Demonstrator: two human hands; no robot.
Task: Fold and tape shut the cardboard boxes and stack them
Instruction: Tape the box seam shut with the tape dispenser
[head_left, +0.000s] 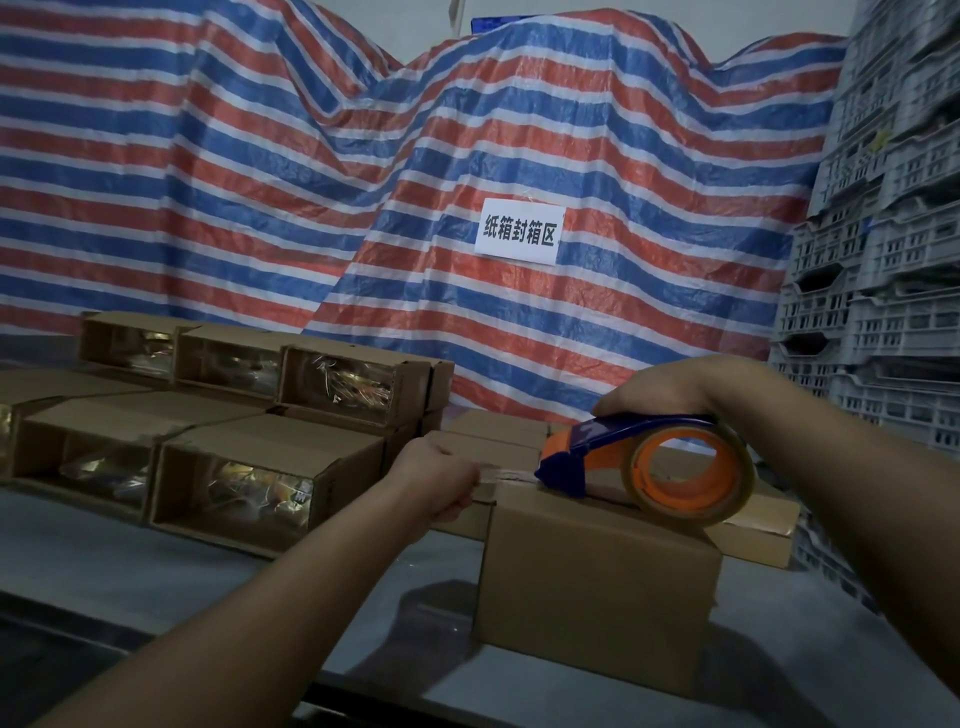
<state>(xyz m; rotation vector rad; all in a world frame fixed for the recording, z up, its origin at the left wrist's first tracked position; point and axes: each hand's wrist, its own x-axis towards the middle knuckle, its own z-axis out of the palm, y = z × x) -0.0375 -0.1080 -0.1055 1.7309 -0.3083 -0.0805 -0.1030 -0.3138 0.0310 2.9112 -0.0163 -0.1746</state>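
Note:
A brown cardboard box (597, 587) stands on the grey table (156, 561) in front of me. My right hand (670, 389) grips the top of a blue and orange tape dispenser (649, 462), which carries a clear tape roll and rests on the box's top. My left hand (441, 478) pinches the free end of the clear tape strip (506, 475) at the box's left top edge. A stack of taped boxes (249, 415) lies on the left of the table, ends shiny with tape.
More flat cardboard boxes (763, 530) lie behind the one in front. A striped red, white and blue tarp (363, 182) with a white paper sign (519, 231) hangs behind. Grey plastic crates (883, 286) are stacked high on the right.

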